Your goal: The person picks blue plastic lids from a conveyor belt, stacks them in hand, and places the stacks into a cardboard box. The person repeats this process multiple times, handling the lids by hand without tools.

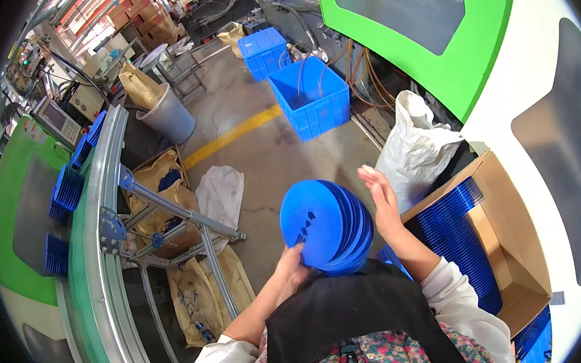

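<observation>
A stack of round blue plastic discs [313, 222] is held upright in front of my body, its flat face turned to the left with dark marks on it. My left hand [290, 266] grips the lower left edge of this stack; its fingertips are partly hidden behind the discs. To the right of the stack, my right hand [382, 196] is raised with its fingers stretched out, holding nothing. A small gap shows between that hand and the discs. Close to my right forearm, a cardboard box [522, 245] holds a long row of similar blue discs [453, 237] on edge.
On the left runs a green conveyor belt [89, 293] with several groups of blue discs [66, 188] along it. A metal frame [205, 222] stands beside it. Blue bins [312, 115] and a white sack [414, 148] lie ahead. Green and white machine panels [498, 49] rise on the right.
</observation>
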### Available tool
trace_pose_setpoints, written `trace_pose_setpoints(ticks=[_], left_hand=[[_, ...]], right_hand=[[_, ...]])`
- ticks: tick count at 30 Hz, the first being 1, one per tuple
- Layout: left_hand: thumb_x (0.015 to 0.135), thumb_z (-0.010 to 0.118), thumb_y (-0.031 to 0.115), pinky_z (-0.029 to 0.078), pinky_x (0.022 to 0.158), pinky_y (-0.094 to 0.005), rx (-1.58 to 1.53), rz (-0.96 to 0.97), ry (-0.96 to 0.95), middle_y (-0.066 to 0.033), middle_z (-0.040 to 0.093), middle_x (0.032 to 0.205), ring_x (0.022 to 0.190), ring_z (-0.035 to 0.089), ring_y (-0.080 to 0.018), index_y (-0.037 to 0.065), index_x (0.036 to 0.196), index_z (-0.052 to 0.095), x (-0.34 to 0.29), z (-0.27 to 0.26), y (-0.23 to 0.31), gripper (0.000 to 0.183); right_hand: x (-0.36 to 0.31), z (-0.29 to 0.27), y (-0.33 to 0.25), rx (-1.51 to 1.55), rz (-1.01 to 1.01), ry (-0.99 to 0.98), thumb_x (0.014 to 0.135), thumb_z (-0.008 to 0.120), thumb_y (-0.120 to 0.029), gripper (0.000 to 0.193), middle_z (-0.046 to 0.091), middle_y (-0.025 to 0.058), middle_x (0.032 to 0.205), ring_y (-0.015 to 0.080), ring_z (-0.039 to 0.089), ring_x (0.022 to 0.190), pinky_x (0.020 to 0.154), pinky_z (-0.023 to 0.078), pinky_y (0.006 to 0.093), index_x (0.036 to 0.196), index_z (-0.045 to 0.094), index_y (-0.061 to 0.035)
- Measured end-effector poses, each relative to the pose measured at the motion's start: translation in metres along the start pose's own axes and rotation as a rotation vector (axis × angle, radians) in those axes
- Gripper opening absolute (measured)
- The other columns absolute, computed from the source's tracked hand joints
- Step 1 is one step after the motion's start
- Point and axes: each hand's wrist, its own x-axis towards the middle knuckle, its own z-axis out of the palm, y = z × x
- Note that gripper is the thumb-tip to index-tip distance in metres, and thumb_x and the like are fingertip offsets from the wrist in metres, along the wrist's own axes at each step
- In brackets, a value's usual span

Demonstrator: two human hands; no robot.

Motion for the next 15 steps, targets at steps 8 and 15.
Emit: trace_pose_setpoints(ticks=[8, 15], left_hand=[[0.079, 0.062, -0.011, 0.046, 0.099, -0.0468, -0.116, 0.474, 0.060, -0.0076, 0.056, 0.127, 0.116, 0.055, -0.0262, 0.012, 0.132, 0.045, 0.009, 0.036, 0.080, 0.061], [0.082, 0.062, -0.007, 0.039, 0.108, -0.0494, -0.340, 0.557, -0.116, -0.0087, 0.045, 0.140, 0.129, 0.044, -0.0280, 0.015, 0.143, 0.035, -0.002, 0.041, 0.116, 0.069]], right_hand=[[-0.014, 0.090, -0.016, -0.388, -0.132, -0.016, 0.085, 0.070, -0.031, 0.094, 0.022, 0.0227, 0.155, 0.0330, 0.026, 0.143, 0.116, 0.023, 0.0419, 0.153, 0.013, 0.0008], [0.046, 0.143, -0.036, -0.324, -0.360, 0.068, 0.081, 0.070, -0.007, 0.081, 0.027, 0.0206, 0.154, 0.0330, 0.029, 0.142, 0.116, 0.025, 0.0406, 0.150, 0.028, -0.0019]])
